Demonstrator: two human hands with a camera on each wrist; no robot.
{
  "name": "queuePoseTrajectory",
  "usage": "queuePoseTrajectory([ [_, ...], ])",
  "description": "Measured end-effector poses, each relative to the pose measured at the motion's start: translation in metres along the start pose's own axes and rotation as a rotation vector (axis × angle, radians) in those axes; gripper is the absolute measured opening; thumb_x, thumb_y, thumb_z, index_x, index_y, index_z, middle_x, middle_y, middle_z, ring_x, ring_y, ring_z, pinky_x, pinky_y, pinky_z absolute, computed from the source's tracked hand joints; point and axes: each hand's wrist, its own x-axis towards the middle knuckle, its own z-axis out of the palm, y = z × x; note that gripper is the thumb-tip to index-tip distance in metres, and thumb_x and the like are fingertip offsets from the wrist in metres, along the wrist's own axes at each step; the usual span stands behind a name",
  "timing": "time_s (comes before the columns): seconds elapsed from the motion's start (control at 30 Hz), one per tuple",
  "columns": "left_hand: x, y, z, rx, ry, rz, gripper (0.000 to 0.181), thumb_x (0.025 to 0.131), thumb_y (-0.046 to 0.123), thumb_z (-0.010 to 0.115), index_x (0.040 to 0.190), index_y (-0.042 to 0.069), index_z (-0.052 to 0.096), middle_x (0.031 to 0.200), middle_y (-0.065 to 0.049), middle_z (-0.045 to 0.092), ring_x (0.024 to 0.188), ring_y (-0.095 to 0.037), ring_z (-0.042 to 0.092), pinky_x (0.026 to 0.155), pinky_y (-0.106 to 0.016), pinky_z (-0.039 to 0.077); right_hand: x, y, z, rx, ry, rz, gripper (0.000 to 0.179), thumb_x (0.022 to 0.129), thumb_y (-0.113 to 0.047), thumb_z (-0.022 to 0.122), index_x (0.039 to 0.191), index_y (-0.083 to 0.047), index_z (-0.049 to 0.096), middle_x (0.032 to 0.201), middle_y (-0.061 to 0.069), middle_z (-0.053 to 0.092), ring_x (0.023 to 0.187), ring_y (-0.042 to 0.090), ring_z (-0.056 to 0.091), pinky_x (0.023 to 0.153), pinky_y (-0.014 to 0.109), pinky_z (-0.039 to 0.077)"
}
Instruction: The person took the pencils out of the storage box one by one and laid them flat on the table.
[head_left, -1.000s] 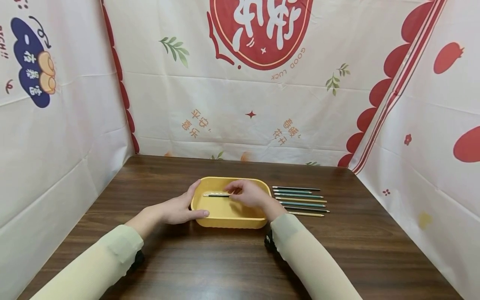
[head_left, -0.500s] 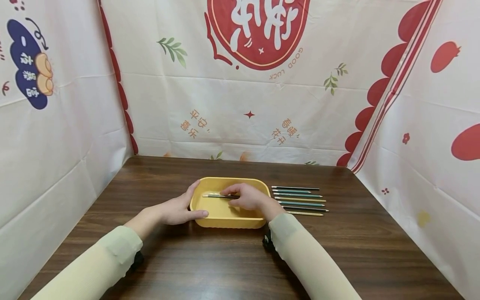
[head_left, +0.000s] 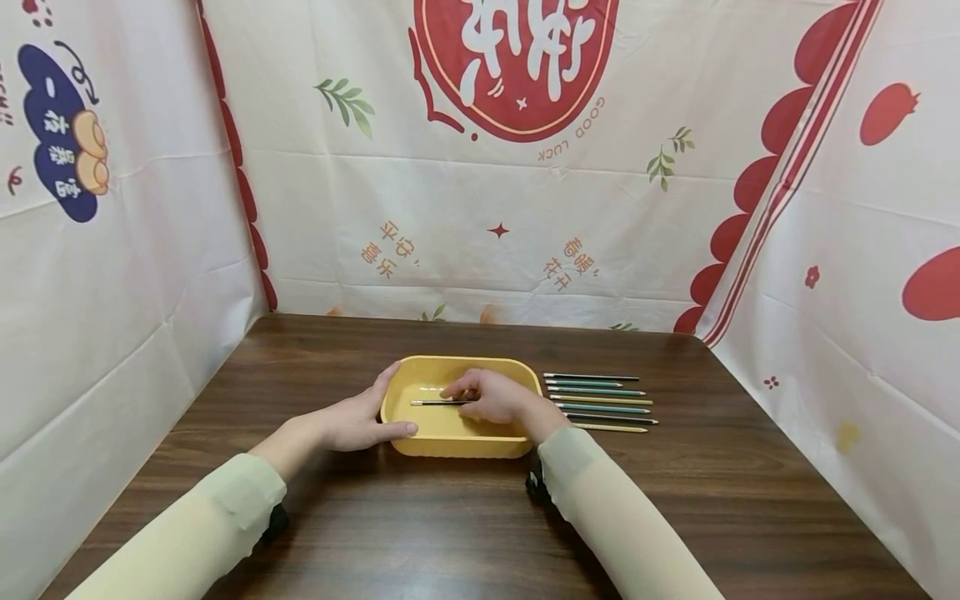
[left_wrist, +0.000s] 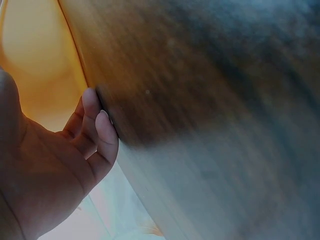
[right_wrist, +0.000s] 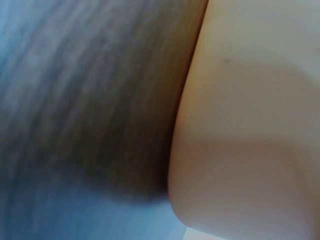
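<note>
A yellow plastic box (head_left: 465, 447) stands on the table, open at the top. My left hand (head_left: 360, 417) grips its left end, thumb over the front rim and fingers along the outer side; the left wrist view shows curled fingers (left_wrist: 106, 142) beside the yellow wall. Inside the box, my right hand (head_left: 498, 396) pinches a black pencil (head_left: 435, 403), whose pale end points left. The pencil's right part is hidden by the hand. The right wrist view shows only the box's outer wall (right_wrist: 245, 110) and table, without the right hand.
Right of the box several pencils (head_left: 600, 400), black, teal and yellowish, lie side by side, tips to the right. The dark wooden table (head_left: 420, 525) carries everything. Printed white cloth (head_left: 465, 192) hangs behind and at both sides.
The black pencil has come nearer to the box's front side. My right hand's fingers have shifted slightly left and now pinch it. The left hand stays on the box.
</note>
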Motion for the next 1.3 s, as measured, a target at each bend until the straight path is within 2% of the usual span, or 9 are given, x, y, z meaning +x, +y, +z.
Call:
queuePoseTrajectory([
  [0.1, -0.0005, 0.0009, 0.0002, 0.002, 0.001, -0.001, 0.122, 0.102, 0.067, 0.068, 0.176, 0.012, -0.012, 0.179, -0.031, 0.021, 0.162, -0.044, 0.036, 0.129, -0.064, 0.032, -0.0013, -0.0007, -0.0002, -0.003, -0.013, -0.008, 0.033, 0.101, -0.005, 0.077, 0.132, -0.017, 0.082, 0.115, 0.003, 0.070, 0.095, 0.011, 0.056, 0.084, 0.026, 0.048],
  [0.2, -0.0002, 0.0012, 0.0008, 0.001, 0.005, 0.002, 0.122, 0.102, 0.067, 0.068, 0.176, 0.013, -0.012, 0.179, -0.031, 0.021, 0.162, -0.044, 0.036, 0.129, -0.064, 0.032, -0.0020, -0.0013, -0.0001, -0.010, -0.019, -0.017, 0.032, 0.102, -0.004, 0.075, 0.130, -0.017, 0.083, 0.109, 0.003, 0.067, 0.093, 0.011, 0.054, 0.084, 0.025, 0.047],
  [0.47, 0.0025, -0.0018, 0.0032, -0.002, 0.011, 0.015, 0.122, 0.102, 0.066, 0.069, 0.175, 0.011, -0.011, 0.178, -0.031, 0.021, 0.161, -0.043, 0.038, 0.129, -0.064, 0.032, -0.0038, -0.0006, 0.0020, -0.057, -0.008, -0.038, 0.034, 0.102, 0.000, 0.069, 0.124, -0.020, 0.086, 0.104, 0.005, 0.068, 0.089, 0.011, 0.055, 0.082, 0.025, 0.046],
  [0.67, 0.0024, -0.0007, 0.0030, -0.003, 0.010, 0.021, 0.122, 0.102, 0.066, 0.069, 0.176, 0.012, -0.011, 0.178, -0.030, 0.023, 0.159, -0.041, 0.040, 0.128, -0.064, 0.033, -0.0038, -0.0001, 0.0008, -0.069, 0.005, -0.045, 0.035, 0.101, 0.000, 0.068, 0.123, -0.021, 0.086, 0.097, 0.000, 0.065, 0.087, 0.011, 0.053, 0.080, 0.025, 0.044],
  [1.03, -0.0001, -0.0013, 0.0033, 0.000, 0.020, 0.029, 0.119, 0.102, 0.064, 0.069, 0.176, 0.015, -0.010, 0.176, -0.027, 0.027, 0.154, -0.040, 0.046, 0.126, -0.064, 0.036, -0.0035, -0.0013, 0.0013, -0.009, 0.037, -0.052, 0.043, 0.098, 0.002, 0.065, 0.126, -0.025, 0.085, 0.109, 0.002, 0.067, 0.090, 0.012, 0.057, 0.078, 0.025, 0.047],
  [1.3, -0.0001, -0.0010, 0.0033, -0.001, 0.015, 0.030, 0.119, 0.103, 0.064, 0.069, 0.176, 0.015, -0.011, 0.177, -0.028, 0.025, 0.157, -0.041, 0.042, 0.127, -0.065, 0.035, -0.0061, -0.0034, -0.0001, 0.015, 0.058, -0.058, 0.039, 0.099, 0.000, 0.068, 0.125, -0.024, 0.085, 0.113, 0.001, 0.071, 0.090, 0.009, 0.057, 0.079, 0.023, 0.049],
])
